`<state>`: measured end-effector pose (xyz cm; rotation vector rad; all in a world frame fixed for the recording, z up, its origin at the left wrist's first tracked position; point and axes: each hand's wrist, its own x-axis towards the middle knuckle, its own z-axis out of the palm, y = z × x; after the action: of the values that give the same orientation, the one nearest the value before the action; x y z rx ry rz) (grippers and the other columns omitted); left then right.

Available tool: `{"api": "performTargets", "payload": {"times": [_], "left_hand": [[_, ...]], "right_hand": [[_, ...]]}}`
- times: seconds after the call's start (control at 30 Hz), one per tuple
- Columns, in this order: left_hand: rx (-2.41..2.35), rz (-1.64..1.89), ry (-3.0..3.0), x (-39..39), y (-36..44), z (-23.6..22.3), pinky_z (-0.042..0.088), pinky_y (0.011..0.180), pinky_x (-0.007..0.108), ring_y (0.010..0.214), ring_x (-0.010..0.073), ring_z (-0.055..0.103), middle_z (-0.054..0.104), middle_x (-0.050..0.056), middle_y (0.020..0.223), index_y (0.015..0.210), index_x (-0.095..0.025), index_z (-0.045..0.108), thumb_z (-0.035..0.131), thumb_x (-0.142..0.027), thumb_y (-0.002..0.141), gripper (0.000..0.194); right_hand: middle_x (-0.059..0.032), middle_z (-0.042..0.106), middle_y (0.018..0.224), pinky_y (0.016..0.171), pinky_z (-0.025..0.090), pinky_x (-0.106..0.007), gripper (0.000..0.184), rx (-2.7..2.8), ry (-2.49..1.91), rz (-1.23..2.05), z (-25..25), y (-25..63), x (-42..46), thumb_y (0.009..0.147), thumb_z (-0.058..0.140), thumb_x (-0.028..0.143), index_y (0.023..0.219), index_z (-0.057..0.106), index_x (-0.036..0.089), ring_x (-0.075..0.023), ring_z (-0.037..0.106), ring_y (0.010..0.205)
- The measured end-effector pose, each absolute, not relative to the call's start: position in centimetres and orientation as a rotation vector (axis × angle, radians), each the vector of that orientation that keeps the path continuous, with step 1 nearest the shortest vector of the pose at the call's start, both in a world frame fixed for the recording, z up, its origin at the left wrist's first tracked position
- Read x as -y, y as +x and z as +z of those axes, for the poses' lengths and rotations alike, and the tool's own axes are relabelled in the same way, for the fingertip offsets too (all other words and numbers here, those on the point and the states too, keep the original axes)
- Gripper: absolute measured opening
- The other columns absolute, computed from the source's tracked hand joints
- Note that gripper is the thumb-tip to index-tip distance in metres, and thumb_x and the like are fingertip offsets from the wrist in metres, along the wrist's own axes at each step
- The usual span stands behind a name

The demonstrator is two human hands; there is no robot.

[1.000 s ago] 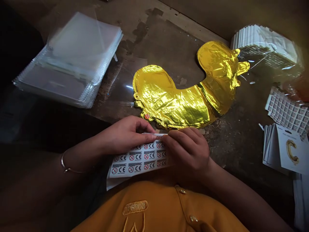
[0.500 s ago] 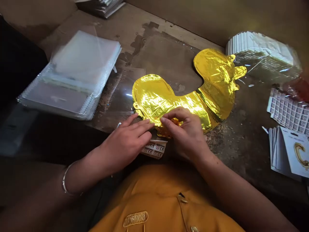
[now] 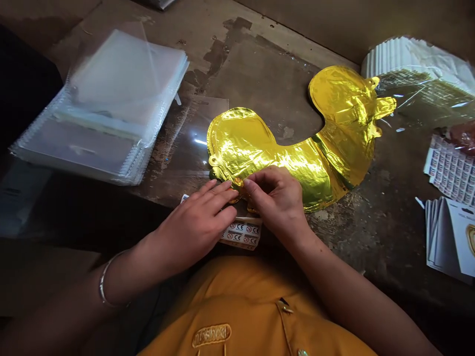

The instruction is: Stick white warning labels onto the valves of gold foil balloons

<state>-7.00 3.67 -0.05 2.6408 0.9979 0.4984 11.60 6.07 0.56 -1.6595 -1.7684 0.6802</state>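
Note:
A gold foil balloon (image 3: 293,158), flat and C-shaped with small tabs, lies on the table in front of me. My left hand (image 3: 202,212) rests with outstretched fingers at the balloon's lower left edge. Just beside it, my right hand (image 3: 276,198) has thumb and forefinger pinched together against the foil. What sits between those fingertips is too small to make out. Below my hands, a strip of CE-marked stickers (image 3: 243,232) juts past the table edge, partly covered by my left hand.
A stack of clear plastic bags (image 3: 118,104) lies to the left. At the back right stands a plastic-wrapped bundle of white cards (image 3: 419,74). Further forward on the right are a sticker sheet (image 3: 451,165) and folded printed cards (image 3: 451,237). The brown table (image 3: 260,89) has worn patches.
My right hand's pinch has moved slightly left, closer to my left fingers. The view has shifted a little, so the balloon and the right-hand items appear further right.

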Motion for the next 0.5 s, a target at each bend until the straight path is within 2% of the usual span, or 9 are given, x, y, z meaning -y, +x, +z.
{"api": "performTargets", "payload": {"times": [0.23,0.37,0.5], "left_hand": [[-0.993,0.468,2.653,-3.66,-7.13,-0.14,0.034,0.111,0.053,0.125,0.0276,0.053,0.061,0.013,0.129,0.090,-0.015,0.064,0.044,-0.016,0.093,0.020],[-0.990,0.478,2.654,-3.75,-6.97,0.11,0.034,0.110,0.054,0.124,0.0280,0.054,0.063,0.014,0.126,0.090,-0.015,0.064,0.043,-0.016,0.093,0.022],[-0.997,0.467,2.657,-3.71,-6.95,0.14,0.033,0.111,0.054,0.125,0.0274,0.053,0.062,0.013,0.127,0.091,-0.015,0.064,0.042,-0.014,0.093,0.022]], "right_hand": [[-0.0021,0.064,0.072,0.071,0.046,-0.032,0.015,1.716,-1.671,0.710,-0.09,11.90,-6.23,0.082,0.061,0.030,0.072,0.065,0.019,-0.0161,0.057,0.074],[-0.0024,0.064,0.074,0.072,0.046,-0.032,0.014,1.752,-1.648,0.603,0.48,11.83,-6.28,0.081,0.062,0.029,0.071,0.065,0.020,-0.0166,0.058,0.076],[-0.0029,0.064,0.072,0.068,0.047,-0.032,0.015,1.777,-1.654,0.639,0.33,11.72,-6.48,0.081,0.061,0.030,0.071,0.064,0.020,-0.0169,0.059,0.075]]}}
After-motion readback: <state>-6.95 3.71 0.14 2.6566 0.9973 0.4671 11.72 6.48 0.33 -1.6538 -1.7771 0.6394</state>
